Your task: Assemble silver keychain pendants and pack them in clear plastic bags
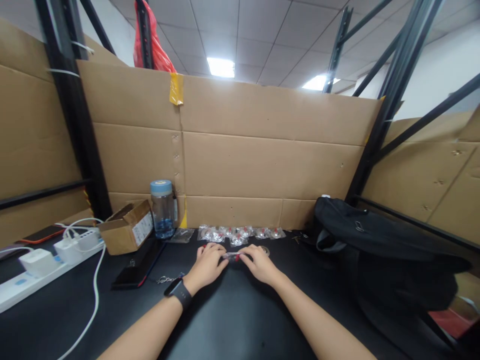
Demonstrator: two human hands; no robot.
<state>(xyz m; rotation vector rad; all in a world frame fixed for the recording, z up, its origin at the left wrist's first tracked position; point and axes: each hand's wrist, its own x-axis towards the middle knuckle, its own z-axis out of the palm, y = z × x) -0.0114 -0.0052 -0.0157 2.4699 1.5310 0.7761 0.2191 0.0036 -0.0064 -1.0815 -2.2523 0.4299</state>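
Observation:
Between my two hands, low over the black table, is a small clear plastic packet (231,254) with something red at it. My left hand (207,265) pinches its left end, fingers curled and thumb pointing inward. At the other end, the fingers and thumb of my right hand (260,265) close on it. What is inside cannot be made out. Just beyond my hands lies a row of several similar clear packets (238,236) with red bits. A round, ring-like thing (266,251) shows partly behind my right hand.
On the left stand a water bottle (162,212), an open cardboard box (125,227) and a white power strip (33,280) with cables. A dark flat case (138,265) and a metal chain (165,279) lie nearer. A black bag (375,240) fills the right; a cardboard wall (243,170) closes the back.

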